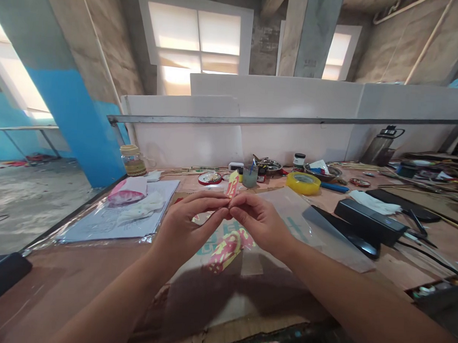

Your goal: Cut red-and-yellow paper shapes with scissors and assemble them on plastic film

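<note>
Both hands meet in the middle of the view, above the table. My left hand (192, 217) is closed, thumb and fingers pinched on a pink and yellow patterned piece (232, 183) that sticks up above the fingertips. From the right, my right hand (263, 221) pinches the same piece at its lower end, fingertips against those of the left. Below the hands, a larger pink and yellow piece (226, 252) lies on a translucent sheet (281, 273) with teal marks.
Papers (95, 222) with crumpled tissue lie at the left. Yellow tape (302, 183), a cup (250, 177) and small dishes stand behind the hands. A black power adapter (370, 221) with cables, a dark flat tool and a bottle (380, 146) are at the right.
</note>
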